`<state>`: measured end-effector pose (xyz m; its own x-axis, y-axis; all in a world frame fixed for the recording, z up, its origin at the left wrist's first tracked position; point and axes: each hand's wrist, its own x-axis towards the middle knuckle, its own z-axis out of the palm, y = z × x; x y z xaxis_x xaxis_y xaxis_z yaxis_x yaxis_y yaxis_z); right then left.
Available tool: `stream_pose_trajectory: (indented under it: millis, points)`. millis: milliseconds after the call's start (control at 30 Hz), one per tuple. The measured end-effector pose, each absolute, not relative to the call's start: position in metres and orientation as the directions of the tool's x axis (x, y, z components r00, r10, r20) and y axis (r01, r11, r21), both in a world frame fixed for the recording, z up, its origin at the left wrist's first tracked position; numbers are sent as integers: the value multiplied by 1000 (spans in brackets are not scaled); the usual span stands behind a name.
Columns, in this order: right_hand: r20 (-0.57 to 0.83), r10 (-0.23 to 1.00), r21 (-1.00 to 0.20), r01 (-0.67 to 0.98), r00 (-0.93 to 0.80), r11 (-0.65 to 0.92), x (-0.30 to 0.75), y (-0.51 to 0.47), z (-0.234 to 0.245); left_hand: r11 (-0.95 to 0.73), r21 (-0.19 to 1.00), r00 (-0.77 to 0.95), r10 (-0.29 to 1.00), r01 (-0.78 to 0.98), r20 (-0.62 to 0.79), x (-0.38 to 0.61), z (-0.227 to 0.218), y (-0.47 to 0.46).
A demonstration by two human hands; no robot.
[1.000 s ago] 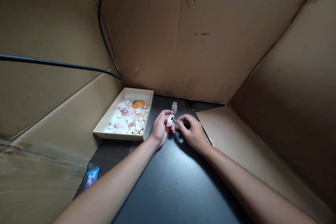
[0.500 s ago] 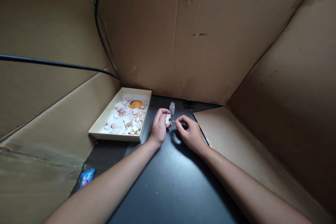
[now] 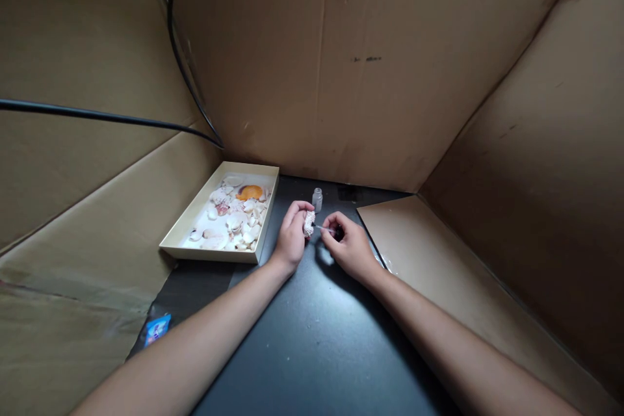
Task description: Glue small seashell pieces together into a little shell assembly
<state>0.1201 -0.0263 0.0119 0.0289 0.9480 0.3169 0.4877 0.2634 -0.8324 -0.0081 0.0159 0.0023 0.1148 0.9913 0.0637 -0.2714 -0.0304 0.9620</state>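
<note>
Shell [image 3: 309,223] pinched in my left hand [image 3: 291,240] over the dark table's middle; my right hand [image 3: 348,247] grips a small brush [image 3: 325,229] (tip touching it), little bottle [image 3: 317,199] just beyond, tray [image 3: 209,253] left.

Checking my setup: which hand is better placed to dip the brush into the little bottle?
Likely the right hand: it already holds the brush, and the bottle stands just beyond it on the table. The left hand is occupied gripping the shell.
</note>
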Motion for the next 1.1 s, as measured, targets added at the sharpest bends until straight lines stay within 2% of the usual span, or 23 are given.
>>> stream_pose_trajectory:
  millis: [100, 233, 367, 467, 533, 667, 867, 1000, 1100]
  points:
    - [296, 953, -837, 498, 66, 226, 120, -27, 12, -22, 957, 106, 993, -290, 55, -8, 3, 16]
    - [321, 946, -847, 457, 31, 273, 120, -27, 12, 14, 950, 121, 992, -311, 25, -7, 5, 15]
    - [276, 960, -837, 503, 48, 216, 119, -26, 13, 40, 945, 129, 992, -325, 2, -7, 6, 14]
    - [306, 952, -841, 473, 19, 261, 119, -26, 14, 49, 943, 129, 992, -330, -7, -7, 6, 14]
    - [321, 947, -835, 468, -12, 289, 119, -27, 13, 46, 940, 138, 990, -337, 1, -8, 6, 14]
    - [286, 958, -813, 529, 2, 242, 120, -27, 11, 41, 941, 159, 987, -336, 14, -8, 6, 14]
    - [375, 927, -797, 502, -26, 337, 120, -27, 12, 20, 945, 164, 986, -328, 36, -8, 6, 13]
    - [332, 943, -773, 570, -12, 279, 120, -27, 12, 30, 939, 166, 986, -343, 30, -8, 7, 13]
    - [327, 945, -787, 548, -19, 283, 120, -27, 13, 38, 932, 174, 984, -361, 27, -8, 8, 13]
